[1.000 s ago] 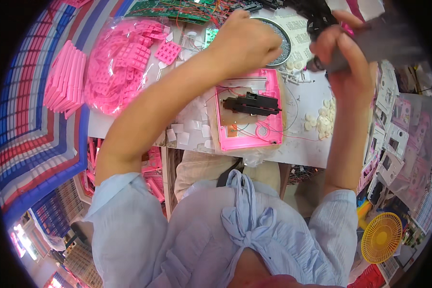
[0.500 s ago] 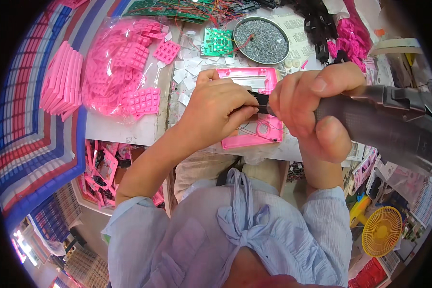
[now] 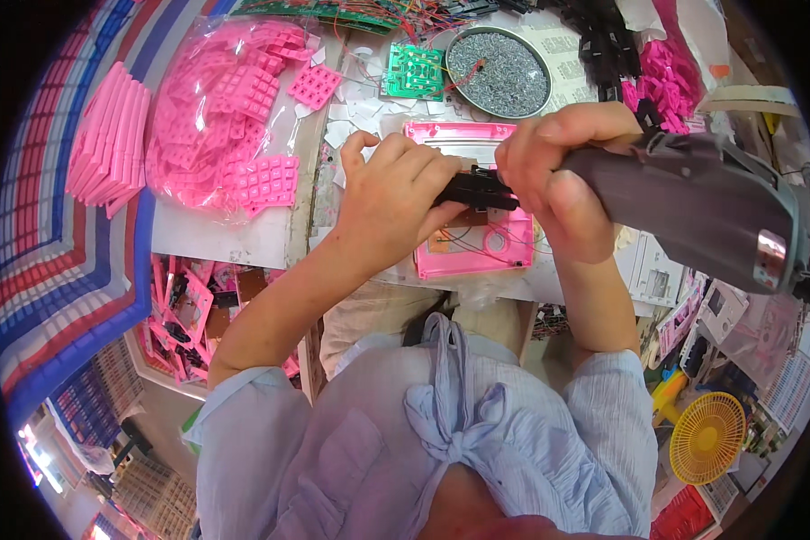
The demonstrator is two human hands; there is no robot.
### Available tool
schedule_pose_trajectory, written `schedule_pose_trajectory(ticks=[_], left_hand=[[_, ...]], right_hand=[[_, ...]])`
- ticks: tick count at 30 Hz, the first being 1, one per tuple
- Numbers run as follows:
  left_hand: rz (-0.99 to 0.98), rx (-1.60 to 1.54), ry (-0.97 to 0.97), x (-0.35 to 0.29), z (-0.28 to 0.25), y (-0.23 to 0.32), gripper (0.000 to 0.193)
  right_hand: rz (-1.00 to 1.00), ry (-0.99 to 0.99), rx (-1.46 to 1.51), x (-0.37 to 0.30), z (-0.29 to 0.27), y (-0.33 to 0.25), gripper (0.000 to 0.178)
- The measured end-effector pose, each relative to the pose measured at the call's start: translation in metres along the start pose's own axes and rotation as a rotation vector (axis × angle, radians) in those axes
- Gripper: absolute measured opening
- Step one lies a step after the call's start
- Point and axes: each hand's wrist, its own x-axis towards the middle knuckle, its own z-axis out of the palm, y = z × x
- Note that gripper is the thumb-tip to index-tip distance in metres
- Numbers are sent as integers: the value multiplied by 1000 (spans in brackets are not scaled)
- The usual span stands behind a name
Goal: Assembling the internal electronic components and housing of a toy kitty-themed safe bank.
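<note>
My left hand (image 3: 394,184) holds a black plastic part (image 3: 479,191) between thumb and fingers, at the middle of the bench. Beneath it lies a pink plastic casing (image 3: 463,261) with thin wires and a round grille inside. My right hand (image 3: 567,166) is wrapped round a dark grey power screwdriver (image 3: 684,202), held almost level. Its front end points left at the black part; my fingers hide the tip, so whether it touches cannot be told.
Behind the casing stand a round dish (image 3: 504,116) of small screws and a green circuit board (image 3: 414,76). To the left are a clear bag of pink keypads (image 3: 216,117) and stacked pink panels (image 3: 110,139). A yellow fan (image 3: 706,438) is at lower right.
The right hand and screwdriver have shifted slightly up and left, and the tool has turned. More of the black part now shows in my left hand. The whole view has moved a little.
</note>
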Motion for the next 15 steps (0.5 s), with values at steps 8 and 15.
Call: schedule_pose_trajectory(ticks=[8, 15], left_hand=[[0, -125, -34, -3, 2, -4, 45], [-5, -130, 37, -7, 7, -2, 46]], right_hand=[[13, -30, 33, 0, 1, 5, 34], [33, -42, 14, -3, 5, 12, 32]])
